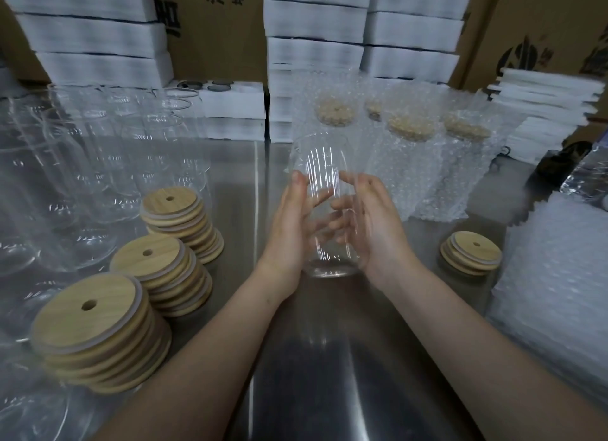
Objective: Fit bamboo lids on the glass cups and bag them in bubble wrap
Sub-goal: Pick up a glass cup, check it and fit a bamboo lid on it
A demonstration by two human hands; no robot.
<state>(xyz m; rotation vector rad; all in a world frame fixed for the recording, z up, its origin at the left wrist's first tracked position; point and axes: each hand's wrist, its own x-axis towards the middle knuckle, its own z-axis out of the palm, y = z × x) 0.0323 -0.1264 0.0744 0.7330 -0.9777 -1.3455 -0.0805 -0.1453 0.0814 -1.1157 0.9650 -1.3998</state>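
Note:
A clear glass cup (324, 177) with no lid is held above the steel table (329, 358), its mouth pointing away from me. My left hand (292, 223) grips its left side and my right hand (371, 223) grips its right side, fingers curled round the glass. Three stacks of bamboo lids lie at the left: a near stack (95, 332), a middle stack (161, 269) and a far stack (182, 220). A small stack of lids (472, 251) lies at the right. Bubble wrap bags (559, 292) are piled at the right edge.
Several bare glass cups (82, 170) crowd the left of the table. Several lidded cups in bubble wrap (408, 151) stand behind my hands. White foam trays (98, 32) and cardboard boxes (214, 22) line the back. More foam sheets (546, 111) are stacked at the far right.

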